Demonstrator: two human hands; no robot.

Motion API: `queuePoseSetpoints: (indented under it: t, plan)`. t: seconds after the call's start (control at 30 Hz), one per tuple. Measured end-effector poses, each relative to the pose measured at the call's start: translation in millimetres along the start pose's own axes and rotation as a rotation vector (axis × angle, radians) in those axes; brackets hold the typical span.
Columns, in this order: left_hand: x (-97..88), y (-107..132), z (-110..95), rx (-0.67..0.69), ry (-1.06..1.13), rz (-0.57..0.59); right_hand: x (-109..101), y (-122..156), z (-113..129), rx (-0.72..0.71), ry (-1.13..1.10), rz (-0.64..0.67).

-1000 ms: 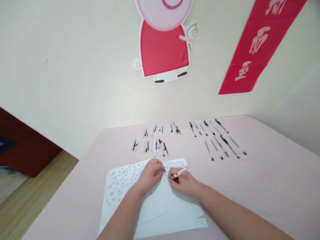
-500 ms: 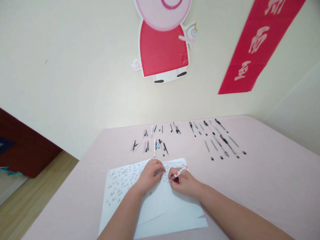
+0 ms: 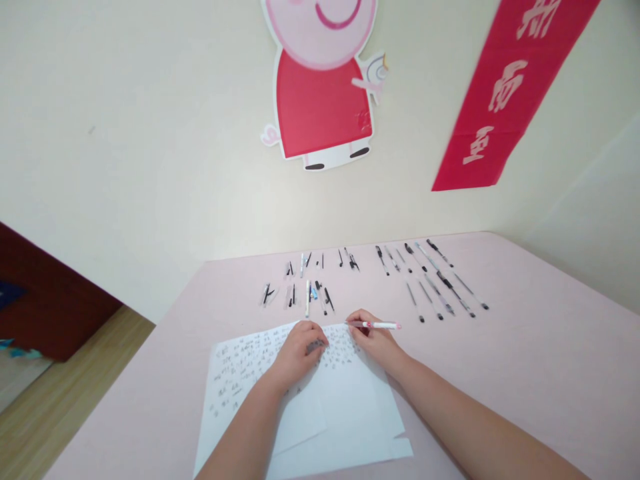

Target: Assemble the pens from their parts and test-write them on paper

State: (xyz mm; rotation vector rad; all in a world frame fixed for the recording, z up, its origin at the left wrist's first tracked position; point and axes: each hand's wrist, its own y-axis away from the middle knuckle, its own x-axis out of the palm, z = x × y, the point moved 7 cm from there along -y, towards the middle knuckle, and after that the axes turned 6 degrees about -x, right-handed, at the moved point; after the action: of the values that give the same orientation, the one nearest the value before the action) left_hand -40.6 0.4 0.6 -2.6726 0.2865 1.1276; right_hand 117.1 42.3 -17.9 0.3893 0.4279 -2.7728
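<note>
Pale wall (image 3: 150, 153) fills the upper half of frame, meeting a second wall at far right. Pink tabletop (image 3: 500, 373) takes most of the lower half, its back edge against the wall. Brown panel (image 3: 55, 300) at left edge, wood-look floor (image 3: 75, 400) below it, lower left. On the wall: red banner (image 3: 493, 123) with pale characters, upper right, slanted; pig cutout (image 3: 325, 107) in red, top center, head cropped by the frame.

White paper (image 3: 360, 420), bottom center, flat on the table. Overlapping sheets, handwriting on left and upper right parts, notch at lower right edge.

Left hand (image 3: 300, 350) rests on the paper near its top edge, fingers curled; can't tell if they grip anything. Right hand (image 3: 375, 343) at the paper's upper right corner, fingers closed around a white pen (image 3: 383, 325) with pink end, lying near level, tip toward the left. Can't tell if tip touches paper.

Dark and clear pens (image 3: 455, 293) in two rows, right of center. Smaller pen parts (image 3: 329, 300), also two rows, center, above the paper.
</note>
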Motion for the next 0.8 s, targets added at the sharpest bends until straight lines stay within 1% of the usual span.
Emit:
queuePoseSetpoints:
  t: [0.1,0.17,0.23,0.3,0.4,0.47,0.57,0.63,0.7,0.73,0.8]
  plan:
    - [0.3,0,-1,0.001,-0.006,-0.001,-5,-2,-5,0.074,-0.108,-0.027]
    - [0.4,-1,-2,0.000,-0.005,0.000,-5,-2,-8,0.134,-0.200,-0.033]
    - [0.2,-1,-3,-0.005,-0.006,0.000,-5,-3,-10,0.162,-0.285,-0.050]
    - [-0.8,-1,-4,-0.010,-0.003,-0.004,-6,-6,-9,0.150,-0.329,-0.070]
    - [-2.7,-1,-11,-0.013,0.012,-0.022,-8,-9,-5,0.099,-0.306,-0.075]
    - [-3.3,-2,-21,-0.003,0.015,-0.040,-9,-10,-4,0.065,-0.255,-0.062]
    - [0.5,-6,-45,0.008,0.060,-0.023,-9,-9,-3,-0.016,-0.178,-0.044]
    - [8.1,-11,-64,0.018,0.103,0.041,-8,-9,-2,-0.104,-0.150,-0.021]
    - [15.1,-17,-82,0.049,0.145,0.077,-11,-10,-1,-0.190,-0.114,-0.017]
    - [18.8,-21,-89,0.062,0.171,0.089,-14,-11,-2,-0.216,-0.085,-0.026]
    - [26.8,-28,-99,0.079,0.198,0.107,-23,-13,-5,-0.214,-0.017,-0.062]
